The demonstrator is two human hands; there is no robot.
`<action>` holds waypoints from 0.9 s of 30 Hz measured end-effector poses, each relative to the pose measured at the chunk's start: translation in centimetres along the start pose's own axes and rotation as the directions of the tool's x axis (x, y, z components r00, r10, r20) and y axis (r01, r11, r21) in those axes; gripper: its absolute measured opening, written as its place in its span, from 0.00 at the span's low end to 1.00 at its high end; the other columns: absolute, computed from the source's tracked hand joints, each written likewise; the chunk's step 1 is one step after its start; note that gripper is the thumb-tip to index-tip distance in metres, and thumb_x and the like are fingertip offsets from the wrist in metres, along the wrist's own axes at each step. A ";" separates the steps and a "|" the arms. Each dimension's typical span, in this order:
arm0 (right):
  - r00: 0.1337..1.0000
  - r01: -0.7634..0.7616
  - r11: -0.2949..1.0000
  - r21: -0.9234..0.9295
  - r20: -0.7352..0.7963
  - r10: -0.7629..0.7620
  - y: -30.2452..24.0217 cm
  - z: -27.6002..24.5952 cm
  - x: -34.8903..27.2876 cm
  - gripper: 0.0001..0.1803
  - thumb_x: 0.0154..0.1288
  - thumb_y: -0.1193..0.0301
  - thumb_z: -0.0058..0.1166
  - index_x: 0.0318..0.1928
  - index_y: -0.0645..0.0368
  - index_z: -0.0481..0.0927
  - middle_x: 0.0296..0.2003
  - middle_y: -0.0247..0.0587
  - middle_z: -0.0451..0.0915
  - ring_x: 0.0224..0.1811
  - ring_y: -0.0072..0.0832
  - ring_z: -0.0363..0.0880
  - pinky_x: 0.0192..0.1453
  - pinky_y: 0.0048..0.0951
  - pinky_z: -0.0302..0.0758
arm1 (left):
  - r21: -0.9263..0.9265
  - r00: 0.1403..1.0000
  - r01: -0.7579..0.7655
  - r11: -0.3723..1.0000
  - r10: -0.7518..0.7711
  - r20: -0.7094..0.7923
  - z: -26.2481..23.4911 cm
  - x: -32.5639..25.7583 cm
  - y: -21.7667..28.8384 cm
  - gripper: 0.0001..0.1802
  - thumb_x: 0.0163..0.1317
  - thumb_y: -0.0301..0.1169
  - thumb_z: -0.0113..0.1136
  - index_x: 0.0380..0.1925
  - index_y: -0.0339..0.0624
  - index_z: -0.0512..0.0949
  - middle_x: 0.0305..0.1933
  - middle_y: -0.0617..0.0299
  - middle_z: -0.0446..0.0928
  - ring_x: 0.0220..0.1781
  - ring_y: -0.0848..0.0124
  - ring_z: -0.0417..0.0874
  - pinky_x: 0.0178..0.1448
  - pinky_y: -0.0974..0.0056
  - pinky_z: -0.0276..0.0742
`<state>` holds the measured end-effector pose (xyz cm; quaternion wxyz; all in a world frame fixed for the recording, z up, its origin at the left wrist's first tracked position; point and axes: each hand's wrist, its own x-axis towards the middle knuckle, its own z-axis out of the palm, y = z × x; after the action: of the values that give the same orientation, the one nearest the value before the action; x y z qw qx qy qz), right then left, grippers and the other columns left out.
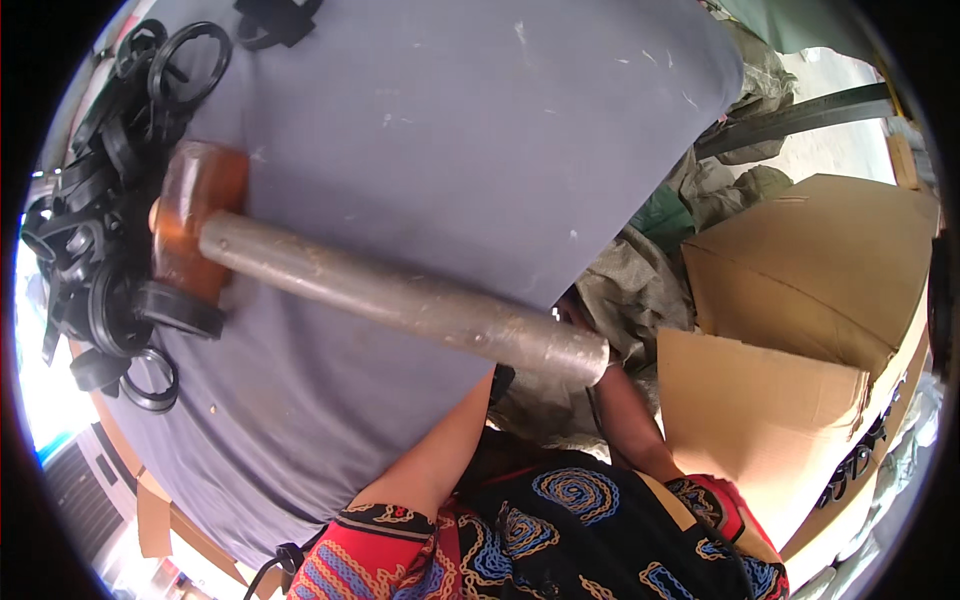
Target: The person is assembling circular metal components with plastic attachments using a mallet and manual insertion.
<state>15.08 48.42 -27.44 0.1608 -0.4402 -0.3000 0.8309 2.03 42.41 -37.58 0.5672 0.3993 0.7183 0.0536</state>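
A big hammer with a brown, copper-coloured head (203, 215) and a thick grey handle (400, 300) extends across a grey cloth-covered surface (430, 130). Its handle end sticks out past the cloth's edge, over my arms. My left forearm (440, 450) reaches up to that edge, and the hand beyond it is hidden. On the other side, my right forearm (632, 425) passes behind the handle end. Only a dark sliver shows above the handle there, so the right fingers cannot be made out. Neither hand is seen touching the hammer.
Black plastic rings and fittings (115, 305) are heaped along the left edge. Another black part (278, 20) lies at the far edge. To the right stands an open cardboard box (760, 400), with crumpled sacking (635, 280) beside it and a dark bar (800, 118) beyond.
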 end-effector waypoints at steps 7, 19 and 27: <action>0.998 -0.001 0.998 0.055 -0.059 0.005 -0.9 -2.6 1.7 0.16 0.63 0.69 0.52 0.49 0.65 0.74 0.42 0.40 0.80 0.41 0.32 0.78 0.43 0.31 0.73 | 0.045 0.964 0.186 0.982 -0.173 -0.203 -2.9 -2.4 4.9 0.31 0.55 0.42 0.61 0.57 0.38 0.70 0.54 0.42 0.74 0.56 0.51 0.74 0.62 0.55 0.66; 0.993 -0.026 0.985 0.171 -0.112 0.046 0.6 -3.3 2.7 0.17 0.63 0.68 0.52 0.49 0.65 0.74 0.43 0.40 0.80 0.42 0.32 0.78 0.43 0.31 0.73 | 0.107 0.906 0.269 0.957 -0.214 -0.366 -5.9 -7.3 9.5 0.27 0.52 0.43 0.64 0.48 0.38 0.77 0.45 0.46 0.79 0.51 0.50 0.78 0.58 0.52 0.71; 0.991 -0.047 0.976 0.213 -0.109 0.072 2.1 -1.7 2.6 0.17 0.64 0.68 0.52 0.49 0.66 0.74 0.43 0.41 0.80 0.43 0.32 0.78 0.43 0.31 0.73 | 0.094 0.940 0.211 0.973 -0.176 -0.291 -6.5 -7.9 10.6 0.26 0.52 0.42 0.63 0.48 0.37 0.76 0.44 0.46 0.79 0.50 0.50 0.79 0.56 0.53 0.72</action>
<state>15.07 48.81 -31.16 0.1985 -0.4770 -0.1874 0.8354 2.22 46.96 -23.58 0.4362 0.3494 0.8292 0.0091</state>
